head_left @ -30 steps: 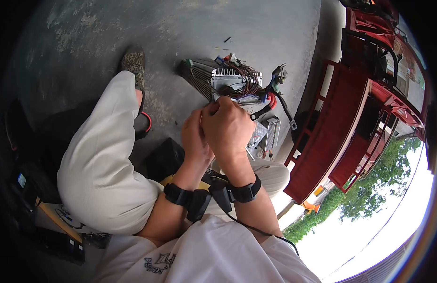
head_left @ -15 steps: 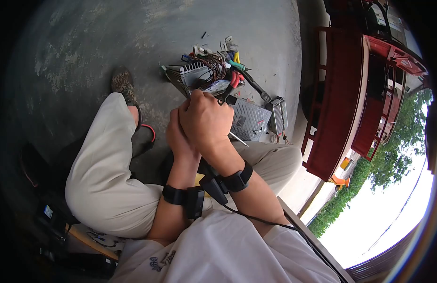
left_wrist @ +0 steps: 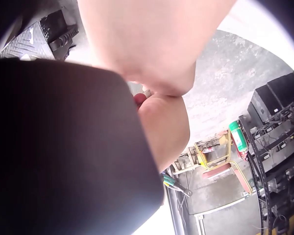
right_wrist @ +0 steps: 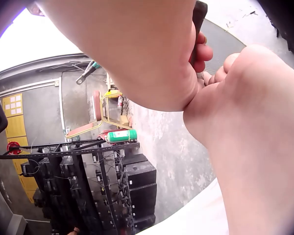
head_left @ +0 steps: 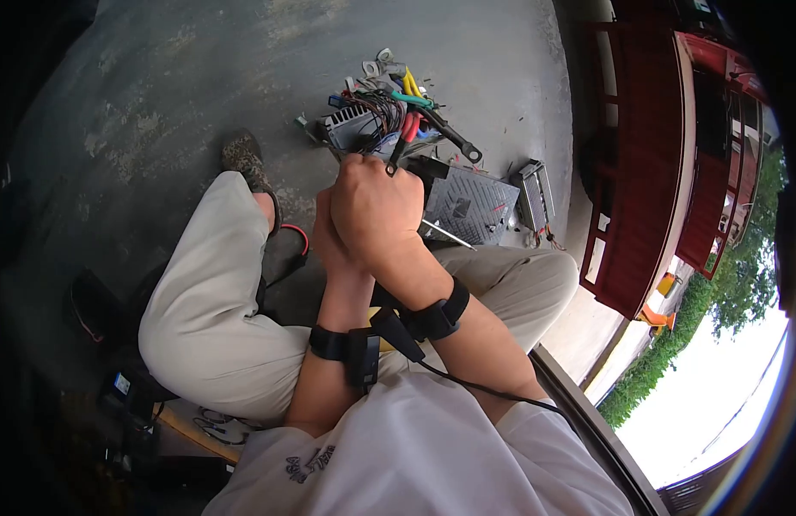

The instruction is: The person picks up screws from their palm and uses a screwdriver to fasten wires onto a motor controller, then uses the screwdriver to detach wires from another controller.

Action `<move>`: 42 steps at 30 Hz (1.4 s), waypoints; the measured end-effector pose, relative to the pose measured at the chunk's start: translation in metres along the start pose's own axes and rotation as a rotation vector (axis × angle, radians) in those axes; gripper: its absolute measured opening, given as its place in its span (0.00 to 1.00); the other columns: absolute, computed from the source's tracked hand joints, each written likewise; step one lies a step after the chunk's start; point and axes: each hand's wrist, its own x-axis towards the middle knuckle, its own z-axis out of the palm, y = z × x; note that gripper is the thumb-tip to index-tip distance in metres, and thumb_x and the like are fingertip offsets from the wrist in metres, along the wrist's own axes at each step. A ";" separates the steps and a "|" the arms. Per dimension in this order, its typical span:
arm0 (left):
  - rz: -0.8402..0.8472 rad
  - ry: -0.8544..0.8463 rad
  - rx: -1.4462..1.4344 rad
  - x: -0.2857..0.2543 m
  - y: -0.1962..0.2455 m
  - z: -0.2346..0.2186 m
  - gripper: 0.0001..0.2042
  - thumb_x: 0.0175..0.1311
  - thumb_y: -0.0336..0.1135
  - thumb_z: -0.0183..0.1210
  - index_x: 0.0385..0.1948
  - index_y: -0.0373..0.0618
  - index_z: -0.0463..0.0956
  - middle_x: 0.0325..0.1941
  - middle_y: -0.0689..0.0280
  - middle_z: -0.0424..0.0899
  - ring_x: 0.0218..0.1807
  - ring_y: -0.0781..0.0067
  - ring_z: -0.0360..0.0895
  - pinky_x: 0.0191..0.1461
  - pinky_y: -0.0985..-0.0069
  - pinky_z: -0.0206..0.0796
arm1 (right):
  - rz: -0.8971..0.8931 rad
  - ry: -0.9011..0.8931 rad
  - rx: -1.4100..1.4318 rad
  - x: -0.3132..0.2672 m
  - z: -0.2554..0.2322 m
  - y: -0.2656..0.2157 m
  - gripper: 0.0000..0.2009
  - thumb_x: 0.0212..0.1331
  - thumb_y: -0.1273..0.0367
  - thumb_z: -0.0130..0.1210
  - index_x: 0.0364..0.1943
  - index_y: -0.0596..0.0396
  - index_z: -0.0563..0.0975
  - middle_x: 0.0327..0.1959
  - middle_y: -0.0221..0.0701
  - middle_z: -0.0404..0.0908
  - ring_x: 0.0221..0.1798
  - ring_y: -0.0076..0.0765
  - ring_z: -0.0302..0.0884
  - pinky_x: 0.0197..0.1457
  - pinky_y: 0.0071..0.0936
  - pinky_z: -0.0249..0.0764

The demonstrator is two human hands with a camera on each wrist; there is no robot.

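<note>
Right wrist view shows a dark bar at the heart of the grip, its end jutting past the right hand. That hand's fingertips appear curled round the bar, pressing it toward the palm. The left hand lies tight against the right; whether it grips anything I cannot tell, since its fingers are mostly hidden. Such a doubled-up hold looks meant to steady the work or add force, though the working point is covered.

Just beyond the grip sits a finned metal box, probably kept there so its brown wires stay within reach. A red cable runs from that bundle toward the right hand's knuckles; touching or not is unclear. Beside it, a black cable ends in a ring, angled away to the right of the grip, perhaps simply left to fall clear.

Right of the grip, a black block is by the corner of a ridged plate. Nearer, a metal rod shows past the right wrist, likely laid close for use. Farther right lies a smaller box.
</note>
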 end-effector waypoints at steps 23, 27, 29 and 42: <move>0.089 0.237 0.261 -0.003 -0.009 0.018 0.21 0.81 0.44 0.34 0.54 0.42 0.74 0.53 0.59 0.82 0.54 0.65 0.81 0.61 0.65 0.71 | -0.024 -0.015 -0.083 0.005 -0.013 -0.010 0.07 0.55 0.64 0.57 0.30 0.50 0.82 0.28 0.35 0.87 0.33 0.44 0.88 0.34 0.41 0.80; 0.147 0.217 0.807 -0.003 -0.006 0.031 0.17 0.79 0.41 0.41 0.56 0.41 0.73 0.54 0.60 0.82 0.54 0.66 0.81 0.61 0.67 0.71 | 0.046 -0.001 -0.077 0.009 -0.011 -0.013 0.07 0.53 0.64 0.59 0.28 0.51 0.82 0.27 0.36 0.86 0.33 0.46 0.87 0.35 0.43 0.79; 0.173 0.312 1.155 0.003 -0.014 0.025 0.14 0.76 0.38 0.48 0.56 0.42 0.75 0.52 0.61 0.83 0.52 0.67 0.82 0.57 0.68 0.72 | 0.035 0.026 -0.064 0.007 -0.016 -0.014 0.07 0.52 0.64 0.59 0.28 0.51 0.82 0.26 0.36 0.85 0.32 0.47 0.87 0.35 0.43 0.79; 0.451 0.376 1.096 -0.017 -0.024 -0.010 0.11 0.67 0.40 0.60 0.37 0.41 0.75 0.31 0.65 0.81 0.35 0.69 0.80 0.43 0.70 0.71 | -0.233 0.171 0.424 -0.034 -0.014 0.018 0.06 0.50 0.67 0.65 0.26 0.53 0.81 0.23 0.36 0.83 0.26 0.48 0.83 0.30 0.39 0.78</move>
